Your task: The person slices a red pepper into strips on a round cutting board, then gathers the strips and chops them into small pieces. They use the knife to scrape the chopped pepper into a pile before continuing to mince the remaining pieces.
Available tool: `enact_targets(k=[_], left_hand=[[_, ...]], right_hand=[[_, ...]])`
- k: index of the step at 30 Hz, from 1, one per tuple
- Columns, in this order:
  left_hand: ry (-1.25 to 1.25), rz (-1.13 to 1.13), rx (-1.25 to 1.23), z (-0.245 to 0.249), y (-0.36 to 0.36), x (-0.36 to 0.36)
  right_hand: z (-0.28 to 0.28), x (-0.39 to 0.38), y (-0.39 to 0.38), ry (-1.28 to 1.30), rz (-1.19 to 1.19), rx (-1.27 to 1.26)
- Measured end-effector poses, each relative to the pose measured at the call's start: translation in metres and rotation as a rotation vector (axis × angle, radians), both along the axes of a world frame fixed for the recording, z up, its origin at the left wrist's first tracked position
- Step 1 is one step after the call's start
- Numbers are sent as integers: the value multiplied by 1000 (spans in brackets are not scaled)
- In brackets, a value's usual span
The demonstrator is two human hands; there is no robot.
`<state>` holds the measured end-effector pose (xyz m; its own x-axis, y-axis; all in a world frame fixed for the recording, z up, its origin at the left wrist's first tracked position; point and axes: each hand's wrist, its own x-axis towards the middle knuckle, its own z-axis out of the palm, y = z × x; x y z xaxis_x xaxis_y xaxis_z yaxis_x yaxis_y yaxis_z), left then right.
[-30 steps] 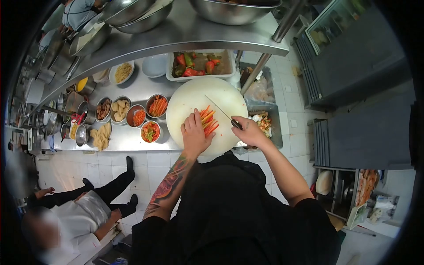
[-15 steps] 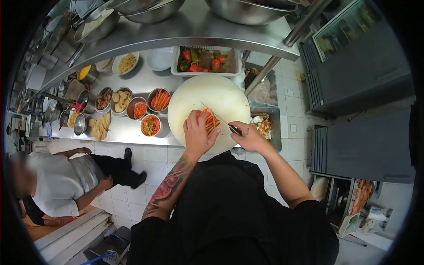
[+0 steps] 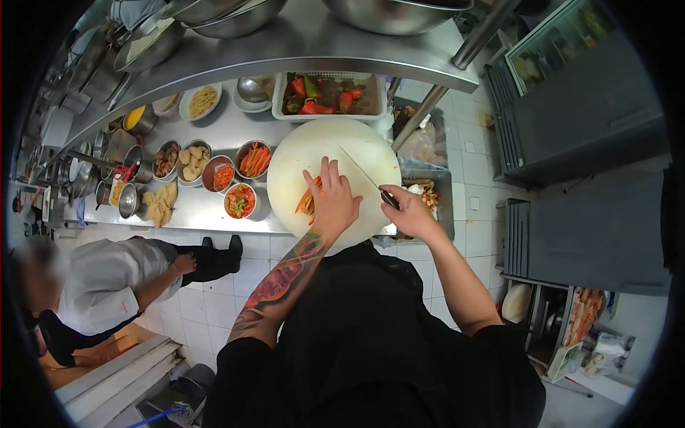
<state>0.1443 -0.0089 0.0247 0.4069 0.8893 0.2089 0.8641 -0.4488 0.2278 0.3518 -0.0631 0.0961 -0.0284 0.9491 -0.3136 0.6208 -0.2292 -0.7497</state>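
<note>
My left hand [image 3: 334, 203] lies over the round white cutting board [image 3: 289, 153] with its fingers apart. Thin orange-red vegetable strips [image 3: 307, 205] show on the board just left of that hand, partly hidden by it. In my right hand [image 3: 412, 214] is a knife [image 3: 362, 170], gripped by its black handle near the board's right edge. Its blade points up and left across the board, apart from the strips.
Left of the board stand a bowl of orange strips [image 3: 254, 160], a bowl of chopped peppers [image 3: 240, 202] and several others. A white basket [image 3: 277, 114] holds whole peppers. A steel shelf [image 3: 300, 60] overhangs the back. A co-worker [image 3: 118, 282] stands left.
My left hand has come off the strips, moving right and spreading its fingers. The knife has shifted up and right, away from them. A rounded metal utensil now sits in the white bowl behind.
</note>
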Motion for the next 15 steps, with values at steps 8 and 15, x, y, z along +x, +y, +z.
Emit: enact_targets(k=[8,15], left_hand=[[177,56,-38,-1,12,10],[111,100,-26,-10,31,11]], right_hand=[[-26,9,-13,94,-17,70],[-34,12,-15,187,-58,33]])
